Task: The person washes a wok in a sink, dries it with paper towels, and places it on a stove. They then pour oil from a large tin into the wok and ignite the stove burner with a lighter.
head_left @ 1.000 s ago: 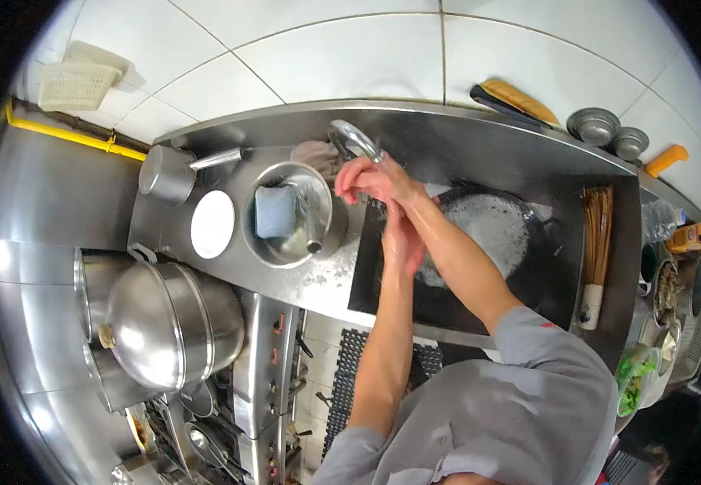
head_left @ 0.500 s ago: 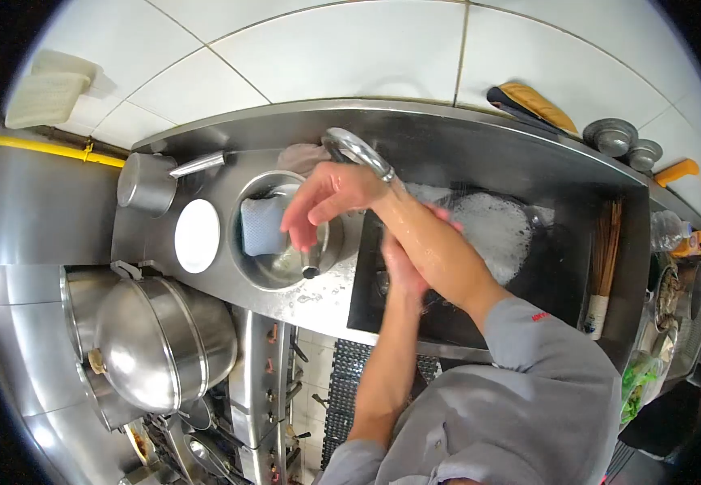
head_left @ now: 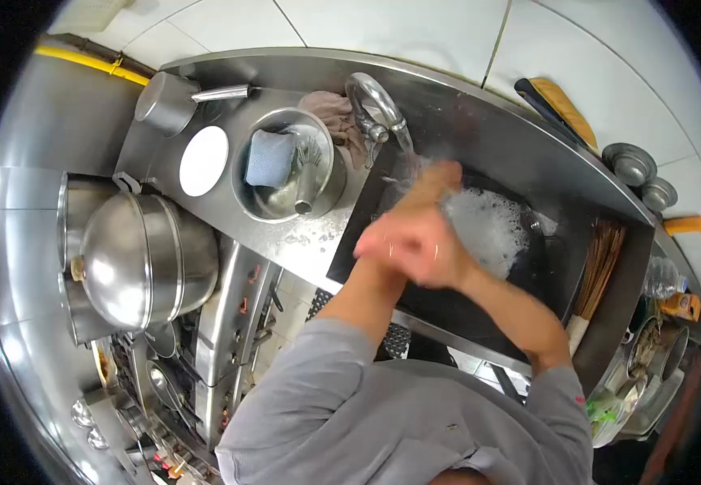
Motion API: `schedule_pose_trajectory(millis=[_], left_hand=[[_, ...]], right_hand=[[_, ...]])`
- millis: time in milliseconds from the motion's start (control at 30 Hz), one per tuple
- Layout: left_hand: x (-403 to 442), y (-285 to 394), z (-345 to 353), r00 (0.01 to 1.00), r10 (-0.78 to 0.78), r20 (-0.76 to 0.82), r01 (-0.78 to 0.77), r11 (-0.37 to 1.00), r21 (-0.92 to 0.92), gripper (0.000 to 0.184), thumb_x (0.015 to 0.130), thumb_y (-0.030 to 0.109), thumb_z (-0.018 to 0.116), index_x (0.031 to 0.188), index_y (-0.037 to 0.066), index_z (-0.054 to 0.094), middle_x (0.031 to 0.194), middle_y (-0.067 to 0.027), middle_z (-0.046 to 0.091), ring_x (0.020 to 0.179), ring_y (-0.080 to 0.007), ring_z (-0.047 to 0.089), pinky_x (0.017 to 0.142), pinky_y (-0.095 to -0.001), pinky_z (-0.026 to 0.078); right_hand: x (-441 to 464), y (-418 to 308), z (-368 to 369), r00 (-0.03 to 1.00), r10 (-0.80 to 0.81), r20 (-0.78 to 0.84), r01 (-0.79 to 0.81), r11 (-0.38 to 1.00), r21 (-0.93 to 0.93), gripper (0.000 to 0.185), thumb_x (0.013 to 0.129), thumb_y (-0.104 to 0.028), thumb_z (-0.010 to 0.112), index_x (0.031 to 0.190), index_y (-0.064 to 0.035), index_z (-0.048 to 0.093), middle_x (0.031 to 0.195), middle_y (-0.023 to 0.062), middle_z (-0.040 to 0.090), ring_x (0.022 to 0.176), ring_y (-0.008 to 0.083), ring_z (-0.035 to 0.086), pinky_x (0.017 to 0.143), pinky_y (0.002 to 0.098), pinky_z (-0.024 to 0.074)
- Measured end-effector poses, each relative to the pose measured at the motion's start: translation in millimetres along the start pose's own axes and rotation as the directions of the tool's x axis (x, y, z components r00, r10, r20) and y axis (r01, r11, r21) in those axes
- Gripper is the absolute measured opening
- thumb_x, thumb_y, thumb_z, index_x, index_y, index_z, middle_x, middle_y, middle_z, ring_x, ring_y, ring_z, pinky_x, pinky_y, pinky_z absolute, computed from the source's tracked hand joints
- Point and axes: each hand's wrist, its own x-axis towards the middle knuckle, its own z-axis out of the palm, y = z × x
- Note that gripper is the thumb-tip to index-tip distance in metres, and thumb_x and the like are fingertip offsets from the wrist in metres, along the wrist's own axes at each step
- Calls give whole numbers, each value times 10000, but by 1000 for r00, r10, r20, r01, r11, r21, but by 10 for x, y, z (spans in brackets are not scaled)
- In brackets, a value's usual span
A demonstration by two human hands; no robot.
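My left forearm reaches over the sink, with my left hand (head_left: 442, 176) near the running water below the curved faucet (head_left: 378, 105). Motion blur hides the fingers of that hand. Across my left forearm lies my right hand (head_left: 415, 246), its fingers wrapped round it near the sink's left side. Both hands look wet. White foam (head_left: 488, 230) covers water in the dark sink (head_left: 467, 319), right of my hands. Left of them, a steel pot (head_left: 245, 198) holds a blue sponge (head_left: 270, 159) and a metal-handled brush (head_left: 307, 187).
A white plate (head_left: 204, 162), a saucepan (head_left: 167, 105) and a brown cloth (head_left: 334, 115) are on the left counter. A bundle of thin sticks (head_left: 599, 271) leans at the sink's right side. Large domed cookware (head_left: 136, 263) stands at lower left.
The arms have swapped: my right hand has drawn back from the faucet and now wraps my left forearm, while my left hand has moved forward toward the water. The view has shifted.
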Motion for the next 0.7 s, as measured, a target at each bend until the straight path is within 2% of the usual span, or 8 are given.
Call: schedule_pose_trajectory(millis=[67, 200, 267, 367, 500, 567, 633, 700], left_hand=[[16, 117, -264, 998, -63, 20, 63, 998, 0, 229, 792, 222, 534, 891, 67, 670, 900, -140, 647, 834, -275, 629, 746, -399, 502], [-32, 236, -334, 992, -103, -72, 113, 981, 155, 193, 691, 157, 627, 858, 81, 684, 859, -129, 665, 833, -294, 643, 705, -417, 509], [-147, 217, -303, 997, -57, -54, 64, 987, 147, 183, 698, 156, 622, 851, 78, 684, 858, -125, 665, 833, -293, 643, 706, -417, 509], [-493, 133, -432, 997, 82, -9, -80, 991, 105, 157, 719, 153, 609, 830, 70, 683, 856, -116, 667, 832, -292, 643, 709, -415, 508], [-1131, 370, -1062, 987, 54, -154, -59, 998, -29, 164, 807, 166, 553, 833, 53, 668, 872, -151, 650, 800, -315, 629, 726, -384, 491], [-1443, 621, -1301, 964, 145, -222, -219, 907, -359, 189, 840, 196, 532, 862, 59, 660, 833, -136, 650, 769, -322, 625, 709, -374, 485], [-1720, 915, -1433, 943, 266, -201, -333, 787, -519, 216, 864, 201, 509, 897, 33, 641, 874, -152, 637, 842, -318, 608, 751, -371, 469], [-1850, 1090, -1265, 740, 389, -549, -657, 591, -467, 240, 873, 204, 487, 913, 10, 625, 923, -174, 620, 904, -321, 582, 810, -381, 443]], right_hand=[[-7, -248, 109, 900, -367, 234, 431, 829, -356, 135, 814, -133, 559, 821, -24, 638, 805, 125, 638, 806, 292, 603, 769, 379, 463], [52, 624, -566, 990, -144, 2, 130, 893, -432, 192, 812, -116, 462, 777, -54, 641, 806, 112, 646, 794, 282, 603, 753, 378, 443], [-24, 948, -995, 989, -143, -38, 74, 698, -712, 225, 829, -135, 429, 792, -42, 631, 847, 125, 641, 797, 301, 594, 787, 375, 424], [-248, 1328, -1055, 852, 221, -474, -265, 964, -26, 259, 870, -204, 448, 913, -17, 622, 896, 82, 651, 895, 219, 601, 853, 357, 411], [-502, 2734, -954, 863, 143, -485, -406, 768, -495, 350, 861, -323, 490, 1005, -21, 594, 896, 67, 639, 921, 187, 579, 871, 318, 405], [-450, 2607, -791, 868, 288, -405, -314, 949, 3, 374, 841, -332, 514, 1072, -41, 559, 1006, 72, 601, 986, 170, 544, 876, 292, 407], [18, 2048, -622, 819, 557, -137, -409, 734, 542, 382, 834, -320, 520, 1104, -51, 538, 1086, 75, 569, 1037, 161, 518, 883, 285, 407], [458, 1861, -670, 476, 877, 57, -829, 470, -304, 384, 824, -278, 519, 1131, -47, 511, 1148, 87, 533, 1083, 184, 495, 892, 295, 415]])
